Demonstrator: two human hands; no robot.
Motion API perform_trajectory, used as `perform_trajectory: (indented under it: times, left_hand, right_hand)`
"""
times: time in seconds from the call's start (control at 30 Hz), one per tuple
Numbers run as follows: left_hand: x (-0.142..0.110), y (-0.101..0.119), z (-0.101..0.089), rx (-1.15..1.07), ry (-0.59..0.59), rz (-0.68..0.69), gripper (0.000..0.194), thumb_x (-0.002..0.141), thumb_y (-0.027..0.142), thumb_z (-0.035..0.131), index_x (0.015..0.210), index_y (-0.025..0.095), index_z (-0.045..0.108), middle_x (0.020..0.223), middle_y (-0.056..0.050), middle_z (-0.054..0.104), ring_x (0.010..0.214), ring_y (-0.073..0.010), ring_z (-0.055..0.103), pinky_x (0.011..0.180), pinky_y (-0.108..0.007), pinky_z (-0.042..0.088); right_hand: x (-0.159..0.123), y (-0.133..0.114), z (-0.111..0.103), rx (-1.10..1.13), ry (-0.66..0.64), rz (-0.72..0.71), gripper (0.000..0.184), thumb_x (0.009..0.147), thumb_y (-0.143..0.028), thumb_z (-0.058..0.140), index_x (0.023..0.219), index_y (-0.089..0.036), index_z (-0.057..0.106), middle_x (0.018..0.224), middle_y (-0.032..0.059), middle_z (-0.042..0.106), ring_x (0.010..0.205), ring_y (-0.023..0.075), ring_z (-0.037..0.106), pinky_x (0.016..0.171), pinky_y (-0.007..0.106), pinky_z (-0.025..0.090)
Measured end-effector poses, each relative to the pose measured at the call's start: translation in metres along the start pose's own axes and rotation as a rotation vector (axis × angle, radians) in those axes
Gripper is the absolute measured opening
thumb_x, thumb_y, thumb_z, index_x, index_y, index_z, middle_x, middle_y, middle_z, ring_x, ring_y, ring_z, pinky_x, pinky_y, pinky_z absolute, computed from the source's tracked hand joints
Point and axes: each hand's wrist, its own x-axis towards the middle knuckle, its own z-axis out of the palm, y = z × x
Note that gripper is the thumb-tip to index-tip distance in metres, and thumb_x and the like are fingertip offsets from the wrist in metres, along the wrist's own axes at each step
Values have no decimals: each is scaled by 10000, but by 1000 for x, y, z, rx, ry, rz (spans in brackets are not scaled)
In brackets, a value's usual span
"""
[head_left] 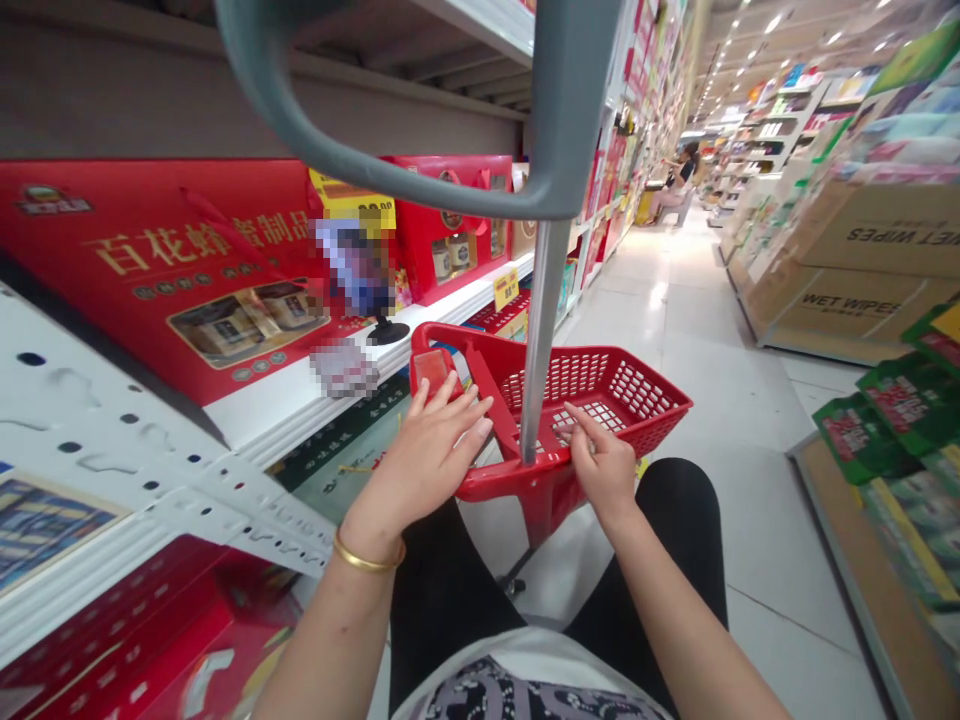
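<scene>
Nearest to us, our two bare forearms reach forward over our black-clad legs, the left one coming in from the near left and the right one from the near right. Our left hand lies back-up with its fingers fanned apart, angled toward the far right over the near left part of the red basket; a gold bangle circles that wrist. We cannot tell whether the palm presses on the plastic. Our right hand hovers or rests at the near rim, right of the metal pole, with its forefinger stretched out toward the left and the other fingers loosely bent; we cannot tell whether it pinches anything. The basket sits between and just beyond our knees, and the pole rises from its near side to a grey handle above our hands. On the left, a large red gift box stands on a white shelf, with a small black round stand near its right end. On the right, we see green packets and, farther off, stacked brown cartons. Far down the aisle, a person sits beside the left shelves.
</scene>
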Motion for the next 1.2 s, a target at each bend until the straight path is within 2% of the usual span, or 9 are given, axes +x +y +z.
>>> perform_trajectory:
  times: [0.13, 0.23, 0.33, 0.47, 0.57, 0.7, 0.8, 1.0, 1.2]
  left_hand:
    - [-4, -1, 4, -19, 89, -100, 479, 1096, 421, 311, 1389, 240, 644, 1479, -59, 594, 1536, -267, 328, 1275, -606, 169]
    - [-10, -6, 8, -66, 240, -155, 441, 1085, 429, 360, 1349, 264, 673, 1443, -43, 630, 1484, -266, 430, 1260, -588, 251]
    - [-15, -7, 9, -76, 371, -206, 433, 1086, 429, 371, 1379, 267, 643, 1463, -36, 613, 1481, -264, 434, 1258, -583, 263]
    - [-13, 0, 16, -74, 318, -180, 440, 1095, 405, 337, 1422, 280, 604, 1506, -23, 572, 1509, -256, 387, 1264, -590, 247]
    - [-6, 4, 26, 23, 326, -158, 422, 1077, 417, 388, 1359, 260, 660, 1484, -38, 592, 1519, -278, 366, 1259, -602, 249]
    - [0, 1, 35, 83, 360, -119, 406, 1046, 393, 454, 1371, 248, 650, 1482, -56, 595, 1524, -295, 355, 1251, -606, 268]
    - [2, -4, 37, 91, 388, -121, 425, 1021, 379, 497, 1415, 268, 612, 1507, -55, 571, 1527, -304, 349, 1238, -616, 290]
    - [4, -2, 38, 111, 390, -99, 454, 1024, 397, 501, 1458, 282, 564, 1529, -28, 549, 1533, -297, 337, 1252, -592, 278]
    - [15, 12, 34, 268, 262, -119, 457, 1049, 353, 400, 1410, 172, 614, 1393, -106, 666, 1417, -357, 507, 1229, -615, 286]
  right_hand:
    - [-19, -21, 17, 128, 98, -229, 518, 955, -128, 480, 1441, -277, 579, 1266, 47, 733, 1143, 201, 712, 1055, 396, 556]
    - [-22, -23, 18, 157, 10, -393, 589, 945, -91, 482, 1498, -291, 510, 1254, 42, 738, 1124, 192, 717, 1049, 403, 565]
    - [-15, -8, 9, 122, -72, -363, 531, 965, -123, 483, 1467, -282, 547, 1146, 35, 773, 1028, 176, 743, 977, 361, 596]
    - [-4, 13, 3, 14, -35, -157, 389, 995, -208, 496, 1342, -272, 660, 1066, 31, 790, 970, 180, 757, 963, 349, 600]
    - [-1, 3, 7, 18, -7, -101, 363, 998, -234, 510, 1318, -283, 674, 1049, 16, 796, 973, 187, 761, 1002, 375, 593]
    - [-2, -22, 15, 107, -109, -246, 430, 1001, -191, 499, 1406, -291, 604, 1141, 10, 779, 1062, 171, 739, 1089, 392, 548]
    - [0, -13, 15, 105, -157, -318, 462, 1003, -176, 486, 1440, -302, 568, 1165, 4, 772, 1082, 162, 729, 1149, 424, 499]
    - [4, 28, 14, 20, 96, -247, 430, 1007, -186, 482, 1411, -276, 598, 1110, 38, 781, 1049, 199, 735, 1075, 461, 546]
    - [-2, -13, 35, 16, 64, -541, 554, 981, -193, 539, 1528, -239, 460, 1245, 79, 741, 1126, 203, 717, 1043, 404, 574]
